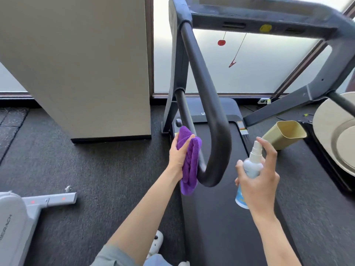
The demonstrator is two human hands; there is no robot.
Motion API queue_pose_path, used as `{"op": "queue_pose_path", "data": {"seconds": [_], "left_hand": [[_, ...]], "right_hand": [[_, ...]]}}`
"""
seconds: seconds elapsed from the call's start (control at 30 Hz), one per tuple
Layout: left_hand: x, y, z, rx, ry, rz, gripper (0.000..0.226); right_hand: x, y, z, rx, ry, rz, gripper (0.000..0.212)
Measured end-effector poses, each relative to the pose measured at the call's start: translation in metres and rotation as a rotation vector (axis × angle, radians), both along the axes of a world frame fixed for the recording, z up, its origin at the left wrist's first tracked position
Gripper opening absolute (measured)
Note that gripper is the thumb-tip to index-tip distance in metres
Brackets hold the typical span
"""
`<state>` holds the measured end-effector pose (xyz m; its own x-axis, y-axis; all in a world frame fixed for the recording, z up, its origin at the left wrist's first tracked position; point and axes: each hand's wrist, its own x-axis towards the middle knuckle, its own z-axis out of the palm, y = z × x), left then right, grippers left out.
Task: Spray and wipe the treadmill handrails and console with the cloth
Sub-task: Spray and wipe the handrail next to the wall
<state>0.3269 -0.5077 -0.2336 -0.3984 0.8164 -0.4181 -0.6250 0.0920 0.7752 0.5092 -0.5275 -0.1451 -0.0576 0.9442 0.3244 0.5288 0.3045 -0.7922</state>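
Head camera looks down on the purple cloth (189, 162), bunched and folded, pressed against the lower curve of the black left handrail (209, 104) of the treadmill. The left hand (179, 156) grips it, fingers (189, 138) curled over its top edge and thumb hidden behind the fabric. The handrail loops down from the console (259, 14), whose upper part is cut off by the top of the frame and smeared by blur. The right hand (257, 179) is closed around a white spray bottle (249, 173), index finger resting on the nozzle; the label is mostly covered by the palm and unreadable. It hangs just right of the handrail, apart from it, over the dark treadmill belt (221, 217). A tan bin (286, 134) lies tipped on the belt's right side. A red clip (232, 64) dangles from a cord under the console. At lower left, a grey machine (23, 212) is cut off by the edge.
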Motion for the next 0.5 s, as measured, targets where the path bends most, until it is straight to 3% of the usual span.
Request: {"op": "queue_pose_path", "data": {"seconds": [0.07,0.23,0.4,0.5], "left_hand": [[-0.012,0.016,-0.003,0.037,-0.076,-0.026,0.038],[-0.039,0.058,-0.01,0.07,-0.287,-0.053,0.05],[-0.073,0.111,-0.01,0.006,-0.264,-0.005,0.053],[-0.097,0.147,-0.007,-0.06,-0.153,0.01,0.046]], "right_hand": [[-0.011,0.005,0.0,-0.002,0.006,-0.027,0.065],[-0.029,0.018,-0.003,-0.03,-0.007,-0.039,0.072],[-0.038,0.032,-0.006,-0.06,-0.019,-0.083,0.062],[-0.046,0.04,-0.005,-0.102,0.007,-0.126,0.058]]}}
